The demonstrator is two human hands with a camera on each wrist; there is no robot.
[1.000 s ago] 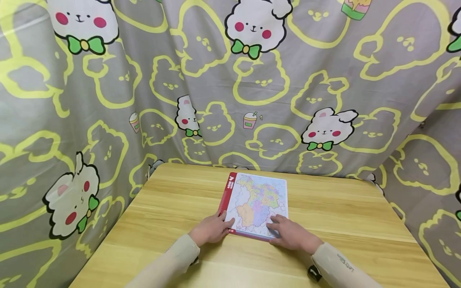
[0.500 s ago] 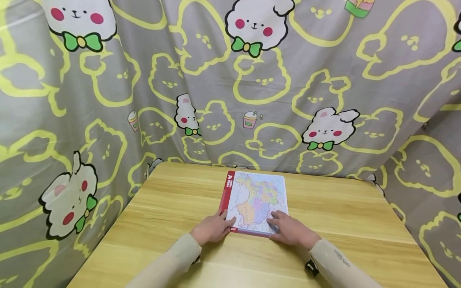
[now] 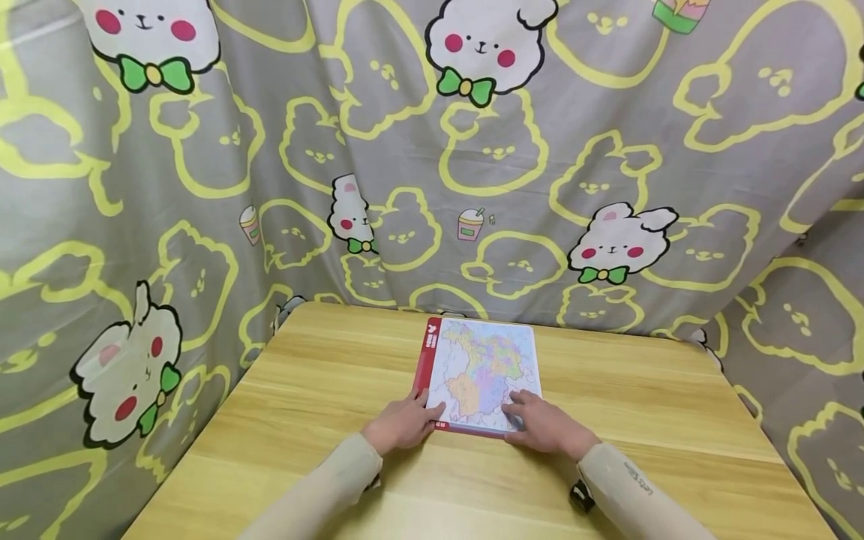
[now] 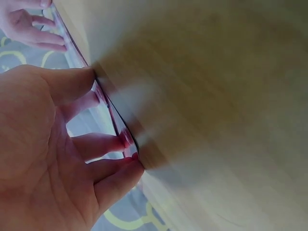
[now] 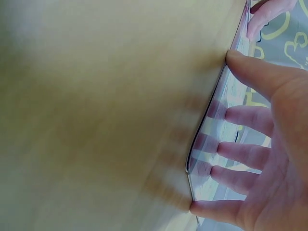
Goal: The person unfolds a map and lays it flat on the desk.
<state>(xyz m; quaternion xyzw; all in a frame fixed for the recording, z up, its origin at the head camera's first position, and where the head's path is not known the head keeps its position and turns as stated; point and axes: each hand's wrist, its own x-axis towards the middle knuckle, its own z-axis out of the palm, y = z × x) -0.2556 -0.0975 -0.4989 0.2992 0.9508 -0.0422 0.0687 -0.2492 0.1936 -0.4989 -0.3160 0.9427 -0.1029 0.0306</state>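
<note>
A flat map board (image 3: 482, 371) with a coloured map and a red strip down its left side lies on the table. My left hand (image 3: 403, 421) is at its near left corner, fingers reaching onto the map and red strip. In the left wrist view, the left thumb (image 4: 72, 84) touches the board's edge and the other fingertips rest along it. Across the board, my right hand (image 3: 548, 424) touches the near right corner. The right wrist view shows the right fingers (image 5: 245, 156) spread and fairly straight on the map surface, the thumb at the near edge.
The wooden table (image 3: 324, 360) extends around the board on all sides. Behind it and at both sides hangs a grey curtain (image 3: 405, 150) with yellow outlines and white cartoon animals. A dark wrist strap (image 3: 581, 496) shows under the right sleeve.
The map board has slid slightly away from me, its near right corner a little more than the left. Both hands have moved forward with it, keeping contact.
</note>
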